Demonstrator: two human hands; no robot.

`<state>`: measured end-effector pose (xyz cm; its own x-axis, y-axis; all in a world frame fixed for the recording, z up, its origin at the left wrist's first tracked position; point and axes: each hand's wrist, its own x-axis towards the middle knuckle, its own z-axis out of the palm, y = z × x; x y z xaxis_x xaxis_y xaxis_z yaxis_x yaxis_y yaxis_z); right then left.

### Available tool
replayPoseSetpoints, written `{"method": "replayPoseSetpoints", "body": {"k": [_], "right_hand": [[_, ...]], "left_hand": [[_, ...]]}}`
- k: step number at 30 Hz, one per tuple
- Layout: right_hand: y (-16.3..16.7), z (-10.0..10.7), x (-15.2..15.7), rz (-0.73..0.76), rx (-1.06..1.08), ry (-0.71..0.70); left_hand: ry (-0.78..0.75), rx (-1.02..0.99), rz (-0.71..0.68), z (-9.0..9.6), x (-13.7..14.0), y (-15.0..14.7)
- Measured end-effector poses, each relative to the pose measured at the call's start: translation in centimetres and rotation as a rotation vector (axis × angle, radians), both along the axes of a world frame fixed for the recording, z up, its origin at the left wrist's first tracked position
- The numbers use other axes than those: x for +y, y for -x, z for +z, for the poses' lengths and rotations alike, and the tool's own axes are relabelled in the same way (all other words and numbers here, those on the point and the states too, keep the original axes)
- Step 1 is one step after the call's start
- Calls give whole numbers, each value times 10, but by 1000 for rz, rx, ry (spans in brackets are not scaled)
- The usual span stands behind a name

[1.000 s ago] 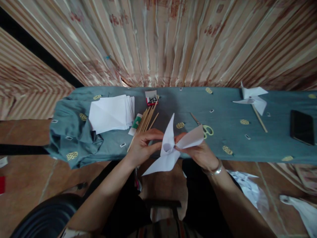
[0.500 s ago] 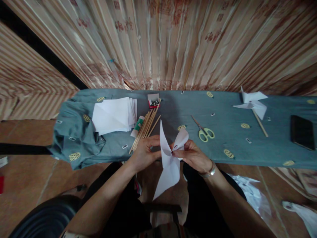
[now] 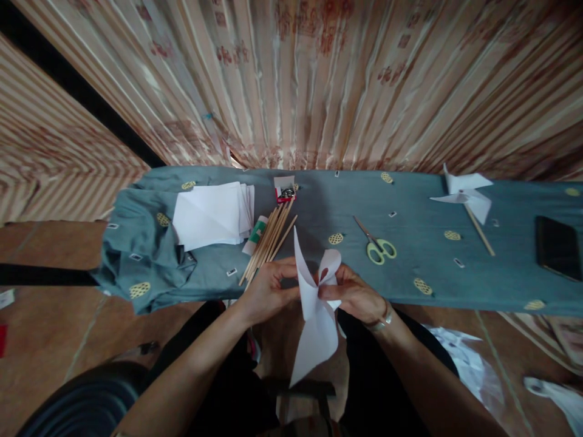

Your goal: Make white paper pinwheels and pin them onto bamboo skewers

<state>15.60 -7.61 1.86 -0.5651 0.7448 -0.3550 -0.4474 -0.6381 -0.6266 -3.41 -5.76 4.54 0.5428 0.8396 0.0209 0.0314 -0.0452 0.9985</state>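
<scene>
A white paper pinwheel (image 3: 317,331) is held upright between my two hands, just off the table's near edge. My left hand (image 3: 268,291) grips its left blade, thumb and fingers closed on the paper. On the other side, my right hand (image 3: 357,294) pinches the paper close to the centre, its thumb in front. The fingertips behind the blades are hidden. Beyond my left hand lie several thin wooden sticks (image 3: 268,237), a green and white glue stick (image 3: 255,235) and a small red box of metal pins (image 3: 285,193).
Green-handled scissors (image 3: 377,250) lie on the cloth-covered table (image 3: 319,188). Stacked white paper (image 3: 209,215) is at left. A pinwheel on a stick (image 3: 469,193) and a dark phone (image 3: 556,247) lie at right. White paper pieces (image 3: 460,358) are on the floor, and a black stool (image 3: 86,403) stands lower left.
Both hands and the pinwheel have come slightly down and nearer to me. The pinwheel has turned a little, so its right blade looks narrower. Both hands keep their hold.
</scene>
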Motion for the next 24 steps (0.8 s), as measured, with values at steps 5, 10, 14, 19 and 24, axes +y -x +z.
{"method": "replayPoseSetpoints", "body": {"k": [5, 10, 14, 19, 24], "right_hand": [[2, 2, 0, -8, 23, -23], [3, 3, 2, -57, -57, -68], [5, 2, 5, -187, -160, -81], [6, 2, 6, -255, -200, -53], [4, 2, 8, -301, -246, -13]], "left_hand": [[40, 10, 19, -3, -1, 0], [74, -46, 95, -10, 0, -1], [96, -4, 194, -20, 9, 3], [131, -39, 307, -30, 24, 7], [203, -10, 376, -36, 31, 6]]}}
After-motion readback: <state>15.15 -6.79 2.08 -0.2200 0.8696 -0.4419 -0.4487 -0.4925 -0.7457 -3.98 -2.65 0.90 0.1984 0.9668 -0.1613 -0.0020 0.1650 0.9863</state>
